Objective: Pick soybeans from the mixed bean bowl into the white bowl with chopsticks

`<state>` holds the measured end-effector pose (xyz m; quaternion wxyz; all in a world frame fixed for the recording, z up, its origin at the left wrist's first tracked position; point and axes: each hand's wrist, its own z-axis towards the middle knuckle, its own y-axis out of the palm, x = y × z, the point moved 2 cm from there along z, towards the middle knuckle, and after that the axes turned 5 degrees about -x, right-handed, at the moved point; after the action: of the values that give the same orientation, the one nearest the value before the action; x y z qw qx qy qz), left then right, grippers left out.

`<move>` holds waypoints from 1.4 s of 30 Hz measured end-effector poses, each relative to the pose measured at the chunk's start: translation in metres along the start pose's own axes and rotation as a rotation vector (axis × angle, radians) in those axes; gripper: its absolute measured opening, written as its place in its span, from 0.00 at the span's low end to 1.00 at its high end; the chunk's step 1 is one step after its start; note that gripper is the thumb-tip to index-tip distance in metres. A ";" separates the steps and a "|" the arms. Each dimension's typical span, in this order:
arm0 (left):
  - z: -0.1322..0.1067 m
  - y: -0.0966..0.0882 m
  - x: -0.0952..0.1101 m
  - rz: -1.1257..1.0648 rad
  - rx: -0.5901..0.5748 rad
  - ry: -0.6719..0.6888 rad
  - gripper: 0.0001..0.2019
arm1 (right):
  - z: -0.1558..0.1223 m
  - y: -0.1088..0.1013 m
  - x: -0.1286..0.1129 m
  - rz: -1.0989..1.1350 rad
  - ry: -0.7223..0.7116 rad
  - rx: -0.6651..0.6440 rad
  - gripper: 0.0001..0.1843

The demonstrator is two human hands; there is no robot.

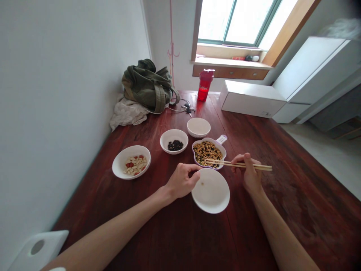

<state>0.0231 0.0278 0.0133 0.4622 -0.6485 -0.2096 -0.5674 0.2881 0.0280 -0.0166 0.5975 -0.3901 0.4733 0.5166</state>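
My right hand (248,171) is closed around a pair of wooden chopsticks (237,164). Their tips reach into mixed yellow and dark beans (208,150) in a purple-rimmed, scalloped dish with a short handle (222,139). Thumb and forefinger of my left hand (184,180) pinch the upper left rim of a white bowl (211,199), which holds one small pale piece. Behind it, another white bowl (165,141) contains dark beans (175,145). At the left, a third bowl (118,168) holds pale flat seeds and some red pieces. Farther back is a white bowl (199,127) with nothing visible inside.
Everything stands on a dark red wooden table (175,233). Toward the back are a green bag (145,86) on a pale cloth (128,111), keys (188,108), a red shaker bottle (205,86) and a white box (251,99). A wall (56,94) borders the left.
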 end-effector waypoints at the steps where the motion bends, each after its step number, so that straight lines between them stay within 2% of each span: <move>1: 0.000 0.000 0.000 -0.001 0.000 0.001 0.17 | 0.000 0.000 0.000 -0.005 -0.001 -0.002 0.28; 30: 0.000 0.000 -0.001 -0.001 0.000 -0.022 0.17 | 0.000 0.001 0.008 0.038 0.031 0.012 0.27; 42: 0.000 0.000 0.001 0.002 0.003 -0.011 0.17 | 0.000 0.003 0.014 0.091 0.109 -0.005 0.25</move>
<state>0.0235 0.0276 0.0142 0.4626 -0.6511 -0.2124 -0.5631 0.2857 0.0322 -0.0303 0.5458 -0.3971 0.5212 0.5223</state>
